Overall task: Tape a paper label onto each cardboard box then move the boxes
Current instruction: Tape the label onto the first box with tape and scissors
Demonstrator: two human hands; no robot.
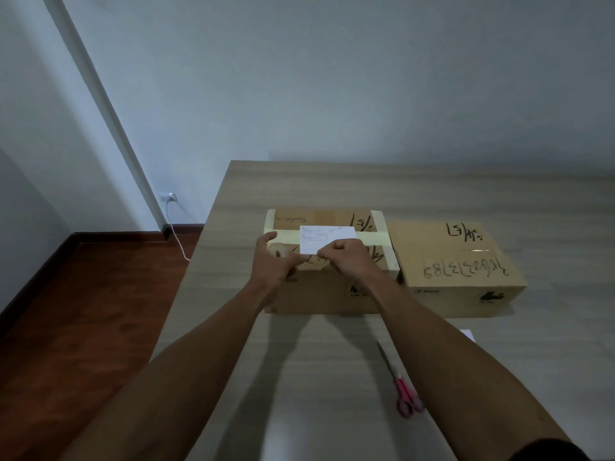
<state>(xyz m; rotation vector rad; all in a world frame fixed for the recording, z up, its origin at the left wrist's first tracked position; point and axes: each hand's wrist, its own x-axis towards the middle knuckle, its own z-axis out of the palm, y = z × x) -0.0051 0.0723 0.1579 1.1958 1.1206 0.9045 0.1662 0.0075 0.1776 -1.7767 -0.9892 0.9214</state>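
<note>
Two brown cardboard boxes sat side by side on the pale wood-grain surface (332,377), the left box (319,287) banded with cream tape, the right box (459,271) marked with black handwriting. One white paper label (327,239) lay on the left box's top. The left hand (274,261) closed around a roll of clear tape (281,250); the right hand (346,257) pinched at the label's near edge. One pair of pink-handled scissors (401,382) lay nearer, to the right.

Pink-handled metal scissors (401,382) flat on pale wood-grain table (332,377). White wall socket (168,196), white cable (178,239) trailing to dark red-brown wooden floor (83,311).
</note>
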